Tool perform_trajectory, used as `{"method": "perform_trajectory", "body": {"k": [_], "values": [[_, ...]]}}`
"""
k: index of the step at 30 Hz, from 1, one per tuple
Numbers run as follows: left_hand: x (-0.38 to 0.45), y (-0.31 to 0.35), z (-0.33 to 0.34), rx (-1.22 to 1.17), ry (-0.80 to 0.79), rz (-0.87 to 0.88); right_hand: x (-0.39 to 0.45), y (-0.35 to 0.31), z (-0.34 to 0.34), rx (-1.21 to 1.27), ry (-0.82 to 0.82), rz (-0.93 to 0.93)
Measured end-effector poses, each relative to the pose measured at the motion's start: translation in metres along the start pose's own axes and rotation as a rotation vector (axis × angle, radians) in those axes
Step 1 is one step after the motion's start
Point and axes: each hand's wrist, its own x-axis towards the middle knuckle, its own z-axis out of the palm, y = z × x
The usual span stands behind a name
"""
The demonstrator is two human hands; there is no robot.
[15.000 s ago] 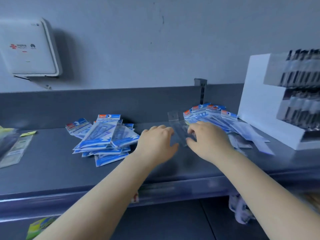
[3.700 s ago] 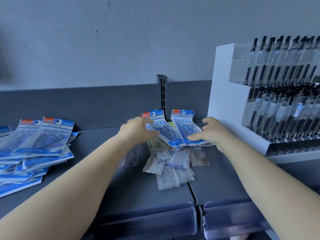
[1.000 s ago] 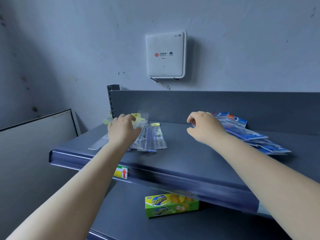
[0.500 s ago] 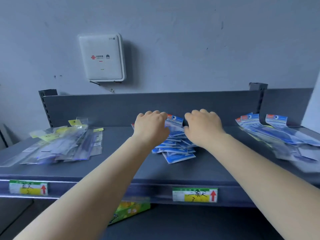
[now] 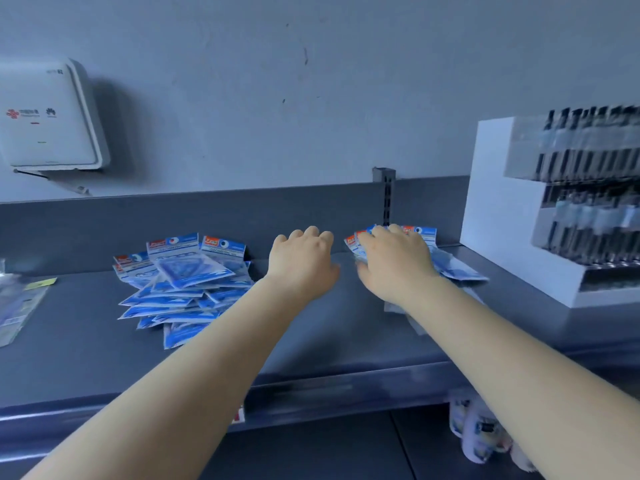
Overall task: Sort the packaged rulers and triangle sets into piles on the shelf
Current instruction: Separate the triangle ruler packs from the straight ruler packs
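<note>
Blue-and-white film packets made up the mixed heap that lay under and just beyond your right hand, so that hand was plainly the nearer one to the unsorted stock. Your fingers rested curled over the heap's near-left corner; whether they pinched a packet or only pressed on it I could not tell through the blur. Your left hand hovered just beside it, over bare shelf, fingers loosely bent and holding nothing. The two hands were close together but apart. The packets in the heap ran with their header cards toward the back panel and their long axes coming forward and fanning out to the right of your right hand. The sorted pile of triangle sets sat off to the left of your left hand, and a clear-sleeved ruler pile lay much farther left, cut by the frame edge. I judged the next packet would have to travel leftward, past your left hand, across the open strip of shelf between heap and pile. To the right of your right hand the white pen display stood near the heap, leaving little room that way; the shelf's front lip lay below both forearms.
</note>
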Motion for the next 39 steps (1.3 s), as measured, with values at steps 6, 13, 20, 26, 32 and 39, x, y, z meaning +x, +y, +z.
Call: {"method": "perform_trajectory", "body": {"k": [6,13,20,26,32,39], "values": [[0.017,0.053,0.015,-0.016,-0.054,0.041,-0.009,0.060,0.018,0.027,-0.040,0.065],[0.043,0.096,0.026,-0.145,-0.179,-0.007,-0.004,0.126,0.040,0.239,-0.138,0.237],[0.046,0.093,0.045,-0.289,-0.317,-0.307,0.004,0.146,0.064,0.390,-0.405,0.457],[0.044,0.088,0.034,-0.518,-0.326,-0.329,0.012,0.153,0.067,0.545,-0.442,0.564],[0.051,0.063,0.045,-0.646,-0.312,-0.491,0.011,0.157,0.062,0.828,-0.420,0.636],[0.047,0.042,0.040,-0.924,-0.190,-0.629,0.009,0.160,0.068,1.112,-0.244,0.643]]}}
